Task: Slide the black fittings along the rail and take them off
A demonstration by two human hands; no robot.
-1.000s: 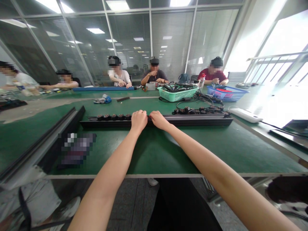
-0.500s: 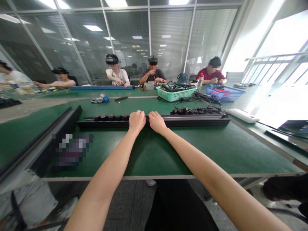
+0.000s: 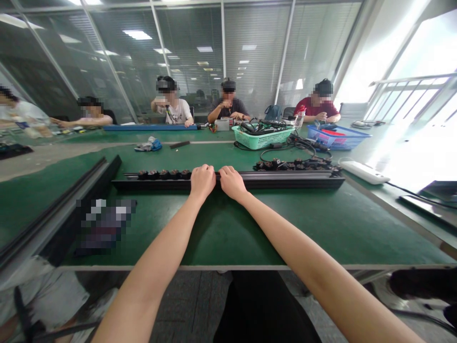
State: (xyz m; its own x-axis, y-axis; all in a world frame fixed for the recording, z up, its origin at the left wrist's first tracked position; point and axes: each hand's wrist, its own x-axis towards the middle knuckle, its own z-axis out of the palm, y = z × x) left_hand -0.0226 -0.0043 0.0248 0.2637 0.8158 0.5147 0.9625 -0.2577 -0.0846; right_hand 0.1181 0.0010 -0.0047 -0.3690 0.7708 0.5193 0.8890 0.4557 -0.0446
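A long black rail (image 3: 285,182) lies crosswise on the green table. Several small black modules with coppery tops (image 3: 163,174) sit in a row along its left part. Both of my hands are at the rail's middle, close beside each other with a narrow gap between. My left hand (image 3: 203,180) is closed, knuckles up, just right of the row. Also closed, my right hand (image 3: 231,181) mirrors it on the other side of the gap. The fingertips of both are hidden behind the knuckles, so what they grip does not show. More black modules (image 3: 293,165) are heaped behind the rail's right part.
A second long black rail (image 3: 82,205) lies slanting at the left, near a blurred dark packet (image 3: 107,228). Beyond are a green basket of cables (image 3: 262,140), a blue basket (image 3: 342,138), gloves (image 3: 148,144) and a white power strip (image 3: 364,172). Several people sit across the table.
My hands stay at the same place on the rail. The view has shifted slightly. Across the table, a person in white has raised one hand toward the head.
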